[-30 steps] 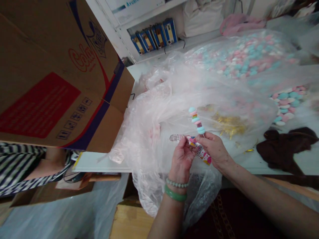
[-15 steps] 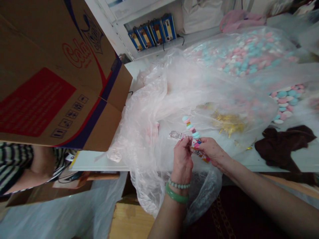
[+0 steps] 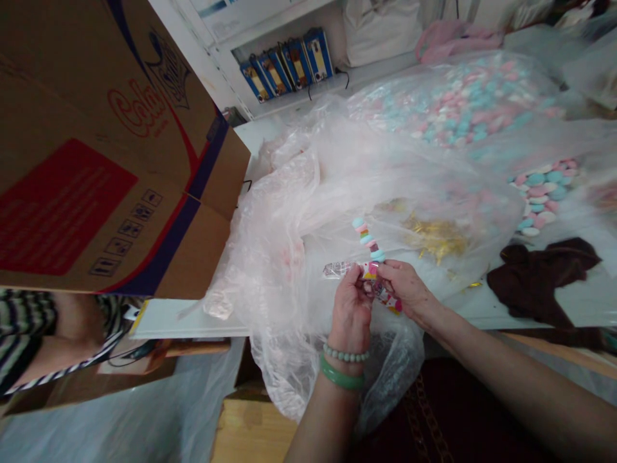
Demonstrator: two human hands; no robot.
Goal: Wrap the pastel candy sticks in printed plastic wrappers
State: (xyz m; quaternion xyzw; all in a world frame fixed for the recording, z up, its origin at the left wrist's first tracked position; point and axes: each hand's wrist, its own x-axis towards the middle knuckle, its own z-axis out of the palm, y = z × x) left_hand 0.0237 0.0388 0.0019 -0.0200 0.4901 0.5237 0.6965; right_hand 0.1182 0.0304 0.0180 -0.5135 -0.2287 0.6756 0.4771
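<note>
My left hand (image 3: 353, 305), with a bead bracelet and a green bangle at its wrist, is closed on a clear printed wrapper (image 3: 336, 269). Close beside it on the right, my right hand (image 3: 403, 285) pinches the lower end of a candy skewer (image 3: 367, 239) of blue, pink and white pieces. The skewer points up and slightly left. More colourful printed wrapper (image 3: 389, 300) shows below the fingers, between both hands. Crumpled clear plastic (image 3: 284, 270) lies behind and left of the hands.
A large cardboard box (image 3: 116, 161) stands at the left, above a person's arm (image 3: 72, 328). Bagged candies (image 3: 472, 103), loose candies (image 3: 542, 193), gold ties (image 3: 438, 235) and a dark brown cloth (image 3: 540, 276) lie right. Blue boxes (image 3: 289, 64) stand on a shelf.
The skewer's lower end and the printed wrapper have shifted slightly between my fingers. The whole view has moved a little, so the surroundings sit further left.
</note>
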